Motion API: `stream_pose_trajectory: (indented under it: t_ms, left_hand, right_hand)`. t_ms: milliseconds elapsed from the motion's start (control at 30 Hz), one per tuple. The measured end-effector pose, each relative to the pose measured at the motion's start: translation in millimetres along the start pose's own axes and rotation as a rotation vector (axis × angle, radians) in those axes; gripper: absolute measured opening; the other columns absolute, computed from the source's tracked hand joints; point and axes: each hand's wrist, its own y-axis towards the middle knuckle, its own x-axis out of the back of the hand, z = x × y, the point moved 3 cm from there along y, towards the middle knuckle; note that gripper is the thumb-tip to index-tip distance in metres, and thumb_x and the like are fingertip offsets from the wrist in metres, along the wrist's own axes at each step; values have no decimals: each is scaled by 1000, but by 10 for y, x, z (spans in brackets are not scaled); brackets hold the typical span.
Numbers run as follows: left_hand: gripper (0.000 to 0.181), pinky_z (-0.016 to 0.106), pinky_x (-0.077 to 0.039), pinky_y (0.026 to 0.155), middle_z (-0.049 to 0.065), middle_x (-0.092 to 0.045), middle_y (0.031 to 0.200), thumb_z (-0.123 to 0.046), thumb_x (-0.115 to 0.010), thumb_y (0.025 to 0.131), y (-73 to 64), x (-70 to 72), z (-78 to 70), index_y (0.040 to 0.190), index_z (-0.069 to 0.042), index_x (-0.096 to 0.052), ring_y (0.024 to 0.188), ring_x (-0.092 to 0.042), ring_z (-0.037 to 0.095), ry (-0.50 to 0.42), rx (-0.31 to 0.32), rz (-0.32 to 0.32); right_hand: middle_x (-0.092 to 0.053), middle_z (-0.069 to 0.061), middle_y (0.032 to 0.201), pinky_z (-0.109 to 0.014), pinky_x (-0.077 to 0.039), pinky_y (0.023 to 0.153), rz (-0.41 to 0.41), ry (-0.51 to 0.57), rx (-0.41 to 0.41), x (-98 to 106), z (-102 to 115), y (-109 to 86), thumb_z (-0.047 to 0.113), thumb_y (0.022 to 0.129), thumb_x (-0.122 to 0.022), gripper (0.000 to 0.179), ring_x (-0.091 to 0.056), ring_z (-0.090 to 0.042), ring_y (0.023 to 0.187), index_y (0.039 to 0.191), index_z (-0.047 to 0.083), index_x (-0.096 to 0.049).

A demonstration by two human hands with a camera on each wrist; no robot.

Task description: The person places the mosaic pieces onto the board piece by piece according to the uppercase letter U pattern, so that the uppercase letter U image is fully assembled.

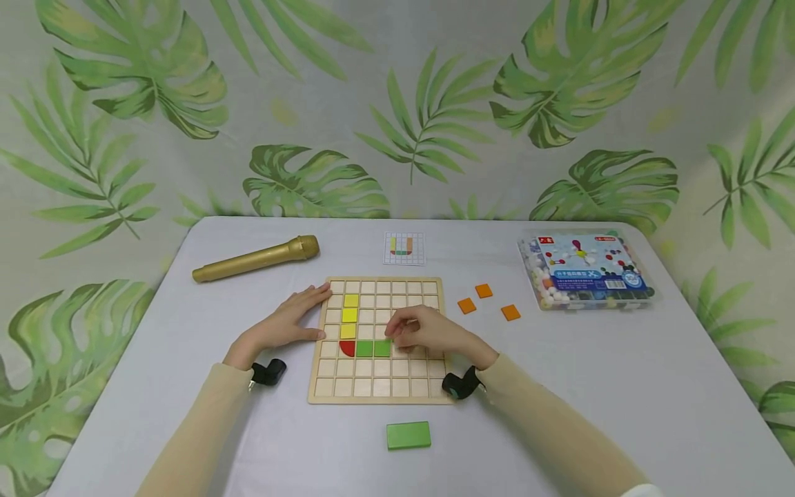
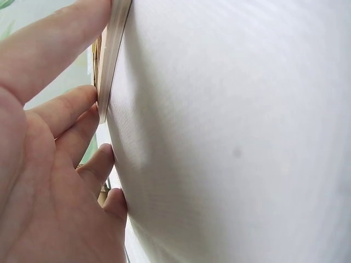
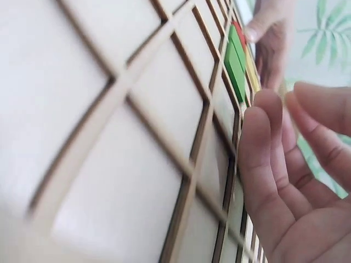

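Observation:
A square wooden grid board [image 1: 354, 397] lies on the table. On it three yellow tiles [image 1: 350, 315] run in a column, with a red quarter-round tile [image 1: 347, 348] below them and two green tiles [image 1: 373, 348] to the right of the red. My left hand [image 1: 287, 321] rests along the board's left edge, fingers extended and thumb apart. Over the board's right half, my right hand [image 1: 428, 330] has its fingers bent, fingertips just right of the green tiles. In the right wrist view, thumb and fingertips come close together; I cannot tell whether something is between them.
Three orange tiles [image 1: 484, 290] lie right of the board. A pattern card [image 1: 404, 248] lies behind it, a gold microphone [image 1: 256, 259] back left. A clear box of molecule-model parts [image 1: 586, 270] stands back right. A green block [image 1: 408, 435] lies in front of the board.

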Motion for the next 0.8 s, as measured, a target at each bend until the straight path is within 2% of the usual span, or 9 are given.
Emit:
stream_pose_trajectory:
  t_ms: [267, 567, 800]
  left_hand:
    - [82, 53, 0, 114, 15, -15, 158, -28, -72, 85, 12, -6, 10, 149, -1, -28, 143, -6, 39, 2, 13, 7]
    - [81, 55, -1, 113, 17, -18, 157, -27, -73, 85, -1, 8, -22, 148, 2, -29, 142, -7, 41, -4, 4, -6]
    - [81, 55, -1, 113, 17, -18, 157, -26, -72, 86, 2, 11, -32, 148, 2, -29, 142, -7, 41, -13, 5, -5]
  right_hand:
    - [-65, -9, 101, -26, -51, 78, -18, 112, -34, 249, -161, -285, 6, 90, -63, 18, -59, -17, 85, 106, -3, -65]
    - [-64, -18, 102, -28, -50, 70, -36, 152, -65, 459, -331, -650, 5, 91, -61, 21, -58, -20, 84, 109, -5, -61]
    - [-64, -24, 102, -27, -52, 71, -39, 175, -39, 555, -443, -835, 2, 89, -62, 23, -60, -21, 84, 109, -9, -61]
